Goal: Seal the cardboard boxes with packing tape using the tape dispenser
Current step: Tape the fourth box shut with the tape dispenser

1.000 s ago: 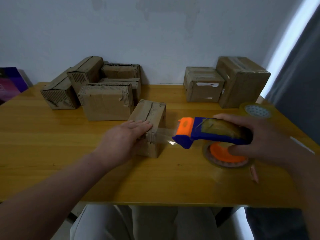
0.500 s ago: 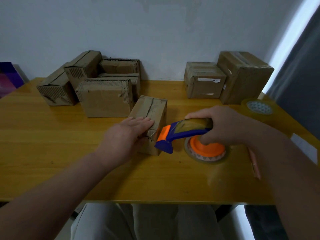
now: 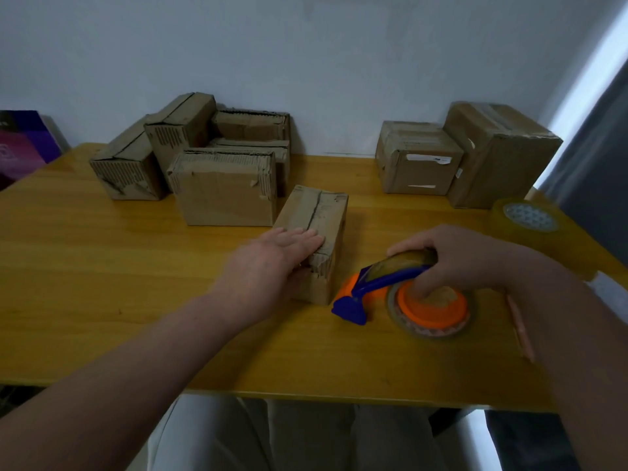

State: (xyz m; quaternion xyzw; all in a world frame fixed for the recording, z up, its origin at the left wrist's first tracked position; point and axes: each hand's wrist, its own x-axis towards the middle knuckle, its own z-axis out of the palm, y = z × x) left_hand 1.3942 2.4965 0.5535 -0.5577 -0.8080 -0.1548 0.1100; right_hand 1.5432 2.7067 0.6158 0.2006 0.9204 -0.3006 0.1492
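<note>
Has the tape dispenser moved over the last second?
Yes. The tape dispenser, in the right hand, came down toward the table and closer to the small box.

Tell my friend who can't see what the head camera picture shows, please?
A person's left hand rests flat on a small cardboard box while the right hand holds a blue and orange tape dispenser on the wooden table just right of the box. More cardboard boxes sit along the wall, with a spare tape roll at far right.

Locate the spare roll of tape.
The spare tape roll lies flat at the table's far right edge, in front of the tall box, beyond the right hand.
</note>
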